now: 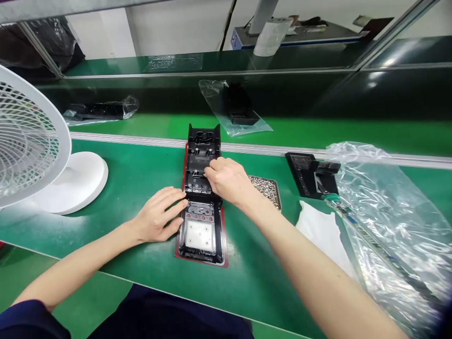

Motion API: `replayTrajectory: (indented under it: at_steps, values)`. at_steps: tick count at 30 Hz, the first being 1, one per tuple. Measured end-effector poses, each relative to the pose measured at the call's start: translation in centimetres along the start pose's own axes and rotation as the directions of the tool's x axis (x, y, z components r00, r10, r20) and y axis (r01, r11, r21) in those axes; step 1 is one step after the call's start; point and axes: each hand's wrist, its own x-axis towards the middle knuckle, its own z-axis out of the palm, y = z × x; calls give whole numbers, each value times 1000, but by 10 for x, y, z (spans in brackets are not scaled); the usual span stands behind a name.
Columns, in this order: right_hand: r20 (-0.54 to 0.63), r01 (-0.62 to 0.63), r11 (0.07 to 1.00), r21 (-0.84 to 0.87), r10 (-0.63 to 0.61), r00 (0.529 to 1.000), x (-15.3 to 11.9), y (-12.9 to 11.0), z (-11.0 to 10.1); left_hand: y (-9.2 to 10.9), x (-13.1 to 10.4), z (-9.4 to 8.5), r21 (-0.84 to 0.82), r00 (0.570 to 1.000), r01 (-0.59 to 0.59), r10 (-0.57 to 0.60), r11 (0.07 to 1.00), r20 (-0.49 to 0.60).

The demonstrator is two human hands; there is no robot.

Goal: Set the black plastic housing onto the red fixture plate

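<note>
A: While the left hand (158,217) lies flat and open against the left edge of the black plastic housing (203,197), bracing it, the right hand (228,179) sits on top of the housing's middle section, fingers curled and pinched down at a spot inside. Can't tell if it grips a small part there; the fingertips hide it.

B: Where's the housing?

A: Lying lengthwise on the green bench (134,169), inside face up, centred in front of the person. White square pad at the near end, red dots just above it.

B: Step?

A: Looks like seating or fastening something in the mid-section. Tray of small metal parts (268,188) is just right of the right wrist, likely screws, too small to confirm.

B: Next move needs?

A: My read: keep the left hand steady on the edge, right fingertips precise. Another black part (307,174) sits further right by the clear plastic bag (388,212); white fan (31,146) at far left.
</note>
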Motion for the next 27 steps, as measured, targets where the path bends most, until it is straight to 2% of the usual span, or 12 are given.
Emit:
replayTrajectory:
  at_steps: [2,4,7,9,12,16,18,21,24,26,27]
  values:
    - [-149,-78,995,57,85,985,-11,-7,9,2,-5,9,-35,997,34,-31,999,68]
    - [-300,-124,984,130,158,941,-23,-14,17,4,-10,16,-44,994,51,-46,998,103]
    - [-487,-80,971,224,183,854,-34,-21,25,4,-14,21,-29,996,15,-13,999,84]
    - [-567,-36,965,259,182,803,-32,-21,27,1,-13,22,-8,998,-7,7,1000,56]
    - [-633,-2,959,285,189,751,-24,-19,28,-5,-9,24,38,998,-16,14,999,59]
    - [-681,-5,955,296,215,700,-17,-17,32,-9,-5,29,-4,999,-43,43,999,11]
    - [-690,-15,952,304,231,686,-17,-17,34,-7,-5,30,-13,999,-44,44,999,-2]
    - [-691,-17,942,334,257,676,-22,-18,32,-7,-2,22,7,997,-36,36,999,64]
    - [-691,-13,923,384,296,659,-37,-20,28,-29,7,6,8,998,-58,58,998,37]
    - [-705,-4,912,410,320,633,-50,-21,27,-63,18,-3,100,997,-24,31,995,-73]
    - [-717,2,908,420,330,614,-56,-22,27,-86,24,-5,201,991,28,-1,979,-133]
